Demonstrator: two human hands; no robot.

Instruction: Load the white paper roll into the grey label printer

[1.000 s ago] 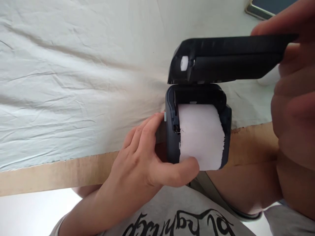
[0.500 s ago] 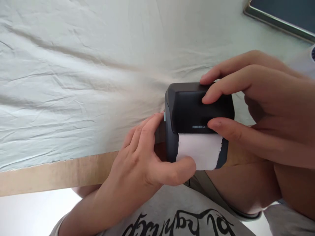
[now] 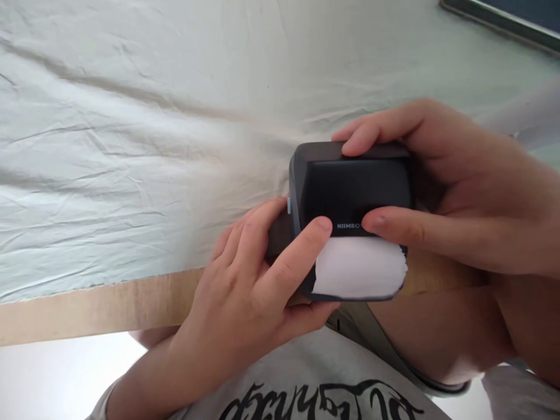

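A black label printer with small grey lettering on its lid is held between my two hands above the table's front edge. White paper with ragged ends sticks out below the lid and lies over the printer's front. My left hand grips the left side, one finger resting on the lid beside the lettering and the thumb along the bottom edge. From the right, my right hand clasps the printer, with fingertips on its far edge and the thumb on the lid by the lettering. The printer's underside is hidden.
A wrinkled pale cloth covers the table, whose bare wooden edge runs along the front. At the top right lies a dark flat object with a shiny rim. My lap and a grey printed shirt are below.
My left thumb has left the paper for the printer's bottom edge, and a left finger now rests on the lid. My right fingers have shifted to the far edge. The paper lies differently.
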